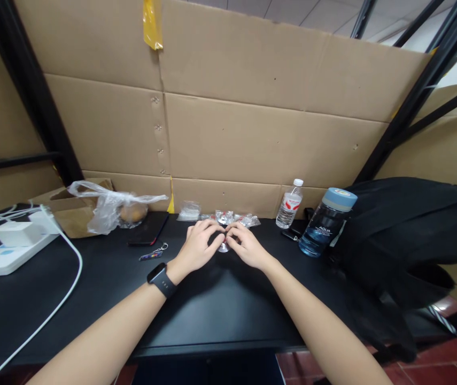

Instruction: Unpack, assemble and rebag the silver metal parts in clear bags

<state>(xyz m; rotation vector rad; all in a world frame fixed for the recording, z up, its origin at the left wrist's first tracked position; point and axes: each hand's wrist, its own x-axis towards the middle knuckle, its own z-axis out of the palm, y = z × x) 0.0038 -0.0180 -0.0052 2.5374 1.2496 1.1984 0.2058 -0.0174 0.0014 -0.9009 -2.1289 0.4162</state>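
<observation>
My left hand [198,245], with a dark watch [162,279] on its wrist, and my right hand [249,247] meet over the middle of the table. Their curled fingers close from both sides on a small clear shiny object [224,247] with a round base and a hint of red. Fingers cover most of it, so its exact kind does not show. Just behind the fingertips lie crinkled clear plastic packets [248,220] and another shiny piece [224,216]. A flat clear packet [189,210] rests a little to the left.
Left of my hands are a keychain [154,252], a dark flat item [148,230], a knotted plastic bag [110,208] and a white power strip [23,243] with a cable. On the right stand a water bottle [289,206], a blue-lidded bottle [324,222] and a black backpack [396,235]. Cardboard [252,139] walls the back.
</observation>
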